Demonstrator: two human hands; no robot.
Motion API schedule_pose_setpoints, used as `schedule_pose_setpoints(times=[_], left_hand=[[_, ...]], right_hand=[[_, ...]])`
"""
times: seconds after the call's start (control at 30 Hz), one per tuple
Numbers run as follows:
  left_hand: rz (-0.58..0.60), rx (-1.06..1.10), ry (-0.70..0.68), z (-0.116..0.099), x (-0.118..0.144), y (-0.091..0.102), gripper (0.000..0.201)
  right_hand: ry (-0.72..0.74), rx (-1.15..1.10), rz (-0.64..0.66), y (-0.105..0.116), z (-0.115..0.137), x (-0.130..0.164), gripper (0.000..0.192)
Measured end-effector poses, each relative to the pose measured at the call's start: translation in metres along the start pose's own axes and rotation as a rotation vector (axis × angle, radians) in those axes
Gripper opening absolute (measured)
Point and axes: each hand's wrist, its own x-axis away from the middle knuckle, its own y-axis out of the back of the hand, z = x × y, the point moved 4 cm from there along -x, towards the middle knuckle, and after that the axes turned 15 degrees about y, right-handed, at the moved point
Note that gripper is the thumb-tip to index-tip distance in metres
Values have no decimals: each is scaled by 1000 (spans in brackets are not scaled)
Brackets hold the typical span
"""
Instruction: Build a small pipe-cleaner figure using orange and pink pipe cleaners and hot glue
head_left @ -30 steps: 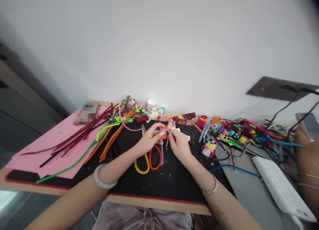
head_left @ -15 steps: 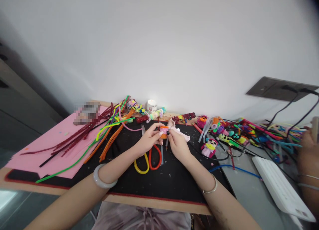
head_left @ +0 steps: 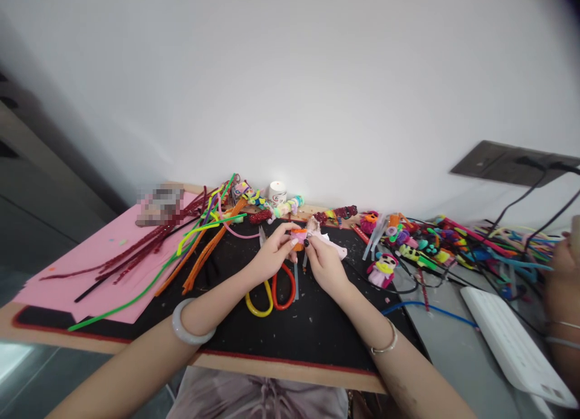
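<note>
Over the black mat (head_left: 312, 334), my left hand (head_left: 275, 250) is closed on a small orange and pink fuzzy piece (head_left: 298, 239), which looks like pipe-cleaner work. My right hand (head_left: 325, 263) pinches the same piece from the other side, with thumb and forefinger together. Fingers hide much of its shape. Scissors (head_left: 283, 289) with one yellow and one red handle loop lie on the mat below my left hand. A clear glue stick (head_left: 296, 280) lies beside them. Just beyond my right hand is a pale pink glue gun (head_left: 334, 246), partly covered.
Pink sheets (head_left: 113, 237) at left carry dark red, orange and green pipe cleaners (head_left: 136, 298). A white paper cup (head_left: 277, 192) stands by the wall. Rightward are a pink and yellow fuzzy doll (head_left: 383, 269), a colourful pile (head_left: 435, 240), a white power strip (head_left: 512, 343) and another person's hand (head_left: 562, 280).
The view has shifted very slightly. Both hands stay together on the orange and pink piece, with only small finger movement.
</note>
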Motion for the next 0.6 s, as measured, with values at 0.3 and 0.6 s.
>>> schedule_pose_setpoints(times=[0.3,0.6], left_hand=[[-116,-267,-100,-2,3,3,27],[-214,-580,-220,-13,11,1,29]], right_hand=[[48,-5,13,2,8,1,18],[110,84,56,-2,14,2,18]])
